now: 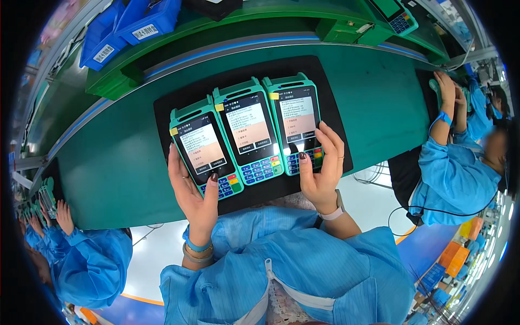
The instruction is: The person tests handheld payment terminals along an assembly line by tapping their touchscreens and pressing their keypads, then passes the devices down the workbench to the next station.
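Observation:
Three green card payment terminals lie side by side on a black mat (254, 198), their screens lit with text and their keypads toward me. My left hand (194, 201) grips the left terminal (203, 143), fingers along its outer side and thumb at the lower edge of its screen. Around the outer side of the right terminal (294, 115) my right hand (325, 176) is closed, its thumb over the bottom of the screen. Between them stands the middle terminal (245, 125), which neither hand holds. Each terminal has a small yellow tag near its top left corner.
Beyond the green worktop (374, 103) runs a raised green shelf (233, 27). Two blue bins (103, 50) sit on it at the left, another terminal (394, 17) at the right. Co-workers in blue smocks sit at the right (460, 168) and left (92, 265).

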Action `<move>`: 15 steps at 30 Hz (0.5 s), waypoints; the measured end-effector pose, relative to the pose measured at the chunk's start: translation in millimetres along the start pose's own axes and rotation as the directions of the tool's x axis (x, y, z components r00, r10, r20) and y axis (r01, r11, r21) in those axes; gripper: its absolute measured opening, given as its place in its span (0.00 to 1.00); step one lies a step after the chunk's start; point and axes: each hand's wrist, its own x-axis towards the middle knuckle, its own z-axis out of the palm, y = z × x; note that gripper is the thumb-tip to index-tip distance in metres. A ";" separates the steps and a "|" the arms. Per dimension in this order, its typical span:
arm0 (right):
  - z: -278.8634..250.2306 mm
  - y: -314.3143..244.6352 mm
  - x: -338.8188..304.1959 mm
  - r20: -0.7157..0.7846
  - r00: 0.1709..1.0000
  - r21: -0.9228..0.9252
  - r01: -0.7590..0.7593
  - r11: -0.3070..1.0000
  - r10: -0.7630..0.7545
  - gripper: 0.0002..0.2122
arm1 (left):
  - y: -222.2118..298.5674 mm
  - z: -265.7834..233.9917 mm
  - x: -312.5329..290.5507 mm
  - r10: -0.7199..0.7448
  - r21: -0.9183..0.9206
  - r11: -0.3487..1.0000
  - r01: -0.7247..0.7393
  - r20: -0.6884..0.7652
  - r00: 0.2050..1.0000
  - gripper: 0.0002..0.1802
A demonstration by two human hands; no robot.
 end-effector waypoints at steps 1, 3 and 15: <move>0.2 0.8 -0.2 -0.001 1.000 -0.002 0.001 1.000 -0.001 0.22 | 0.4 0.3 0.3 -0.007 -0.013 1.000 0.007 0.004 1.000 0.44; 0.8 2.2 -0.7 -0.006 1.000 0.013 -0.003 1.000 0.003 0.22 | 0.8 0.6 0.5 -0.016 -0.025 1.000 0.016 0.006 1.000 0.44; -1.5 -2.6 2.4 -0.011 1.000 0.021 -0.014 1.000 0.015 0.21 | 3.6 1.3 1.0 -0.036 -0.078 0.996 0.035 -0.005 0.999 0.43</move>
